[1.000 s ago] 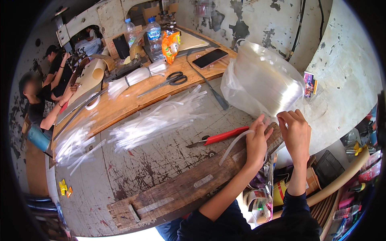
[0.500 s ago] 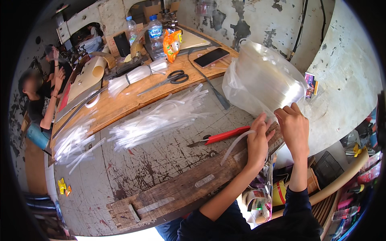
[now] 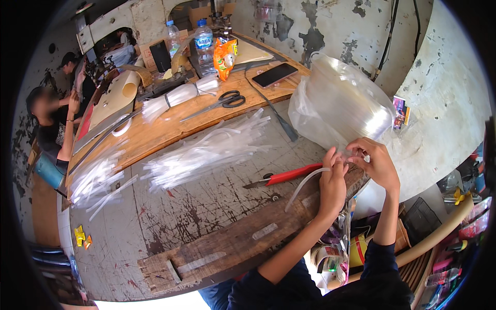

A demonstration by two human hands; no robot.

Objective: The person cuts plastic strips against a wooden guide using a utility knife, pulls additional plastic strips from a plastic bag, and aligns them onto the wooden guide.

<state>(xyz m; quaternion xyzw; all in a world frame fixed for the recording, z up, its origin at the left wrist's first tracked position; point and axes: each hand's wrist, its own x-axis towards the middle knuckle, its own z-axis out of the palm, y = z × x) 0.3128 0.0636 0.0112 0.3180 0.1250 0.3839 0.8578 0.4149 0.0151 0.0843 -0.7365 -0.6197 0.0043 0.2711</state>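
Clear plastic tube, pinched at its upper end by left hand, long axis trailing down-left over the bench near its front edge. Right hand just beside, fingertips closed on the same end, below a clear coil in a bag. Red-handled cutter close left; cut tube lengths farther left, bare bench between.

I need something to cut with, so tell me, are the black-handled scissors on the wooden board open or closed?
Closed. The scissors lie flat on the wooden board with both blades together in one line and the two handle loops side by side.
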